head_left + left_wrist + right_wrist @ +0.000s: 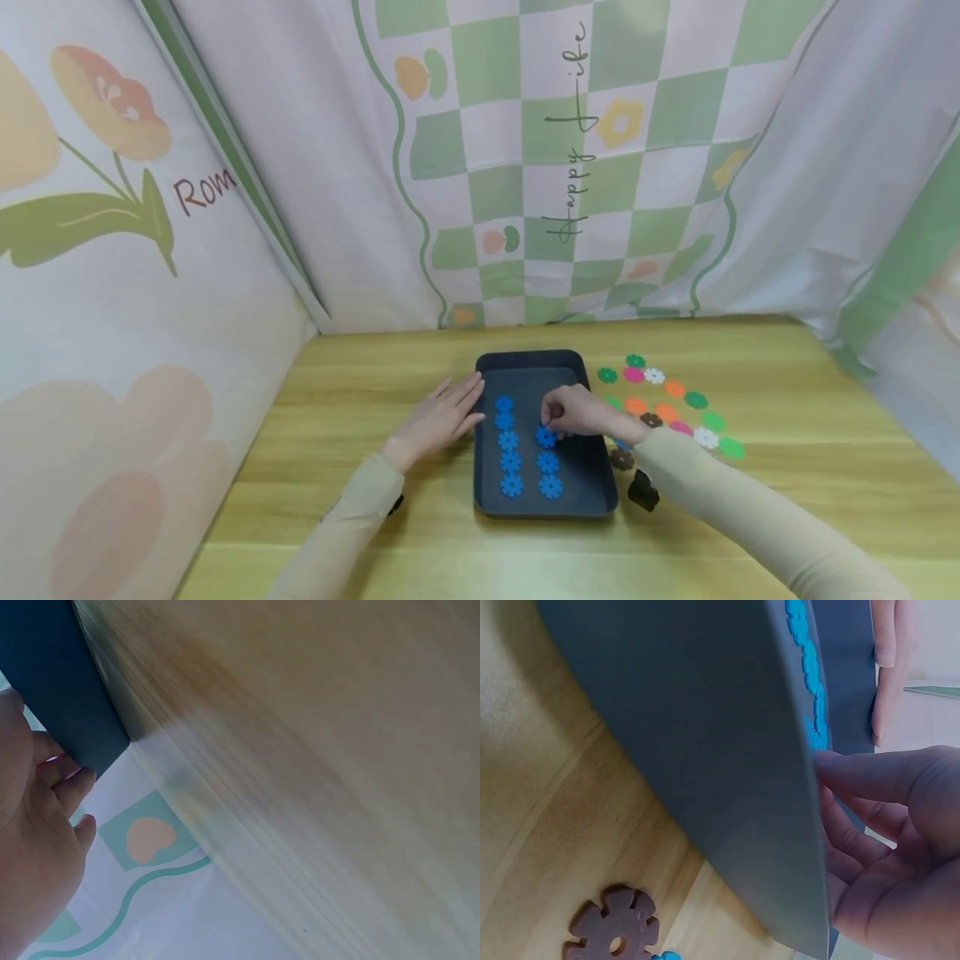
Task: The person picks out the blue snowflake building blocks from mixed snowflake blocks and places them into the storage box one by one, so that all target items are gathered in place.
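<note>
A dark grey tray lies on the table with two columns of blue flower-shaped discs in it. Several discs form the left column; a shorter right column ends at the near side with one blue disc. My right hand reaches over the tray's right wall and pinches the farthest blue disc of that column, low over the tray floor. In the right wrist view the tray wall hides those fingertips. My left hand rests at the tray's left rim with fingers extended, also seen along the wall in the left wrist view.
Right of the tray lie scattered flower discs: a brown disc, a white disc, a green disc, an orange disc and several more, some under the right forearm. A printed curtain hangs behind the wooden table.
</note>
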`<act>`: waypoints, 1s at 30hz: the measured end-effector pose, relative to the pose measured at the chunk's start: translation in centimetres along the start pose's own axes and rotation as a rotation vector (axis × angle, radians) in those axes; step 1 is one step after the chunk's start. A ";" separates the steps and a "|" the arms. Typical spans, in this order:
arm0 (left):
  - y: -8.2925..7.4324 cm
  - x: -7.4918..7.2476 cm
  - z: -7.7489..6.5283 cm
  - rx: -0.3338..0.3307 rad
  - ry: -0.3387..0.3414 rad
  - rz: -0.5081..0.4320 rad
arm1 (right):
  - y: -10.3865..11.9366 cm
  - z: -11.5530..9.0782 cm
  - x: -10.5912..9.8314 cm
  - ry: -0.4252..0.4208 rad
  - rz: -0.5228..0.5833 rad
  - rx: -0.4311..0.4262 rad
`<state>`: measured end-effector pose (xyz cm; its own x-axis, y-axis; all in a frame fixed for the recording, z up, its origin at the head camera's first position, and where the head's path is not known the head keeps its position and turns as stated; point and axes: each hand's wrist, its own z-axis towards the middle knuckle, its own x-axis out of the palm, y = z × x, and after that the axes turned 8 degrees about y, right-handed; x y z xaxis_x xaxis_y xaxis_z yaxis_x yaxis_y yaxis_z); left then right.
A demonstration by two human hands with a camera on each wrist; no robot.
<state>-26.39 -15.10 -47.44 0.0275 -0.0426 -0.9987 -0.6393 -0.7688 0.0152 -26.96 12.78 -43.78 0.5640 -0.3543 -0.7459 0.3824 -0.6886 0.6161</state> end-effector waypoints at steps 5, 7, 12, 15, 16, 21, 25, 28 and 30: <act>0.0 0.0 0.0 -0.007 0.005 -0.008 | -0.1 0.0 0.1 0.004 0.000 0.006; 0.0 0.0 0.0 -0.012 0.004 -0.009 | -0.2 0.0 0.1 0.002 0.004 0.006; 0.0 0.1 0.0 -0.014 0.000 -0.007 | -0.2 0.1 0.2 0.002 0.008 0.014; -0.1 0.0 0.0 -0.011 -0.001 -0.006 | -0.3 0.2 0.3 0.004 0.013 0.022; -0.1 -0.1 0.0 -0.011 -0.001 -0.005 | -0.3 0.2 0.3 0.006 0.014 0.021; -0.2 -0.2 -0.1 -0.003 -0.006 -0.003 | -0.5 0.0 0.3 0.014 0.014 -0.033; -0.1 -0.2 -0.1 0.001 -0.012 0.000 | -0.4 -0.1 0.3 0.008 0.017 -0.030; 0.0 0.0 0.0 -0.002 -0.013 0.006 | -0.3 0.0 0.4 -0.001 0.018 -0.002; 0.0 0.1 0.0 -0.005 -0.010 0.010 | -0.4 0.1 0.5 -0.007 0.012 0.003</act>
<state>-26.40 -15.11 -47.57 0.0139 -0.0440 -0.9989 -0.6360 -0.7713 0.0251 -26.85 12.80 -44.40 0.5638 -0.3669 -0.7399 0.3733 -0.6860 0.6246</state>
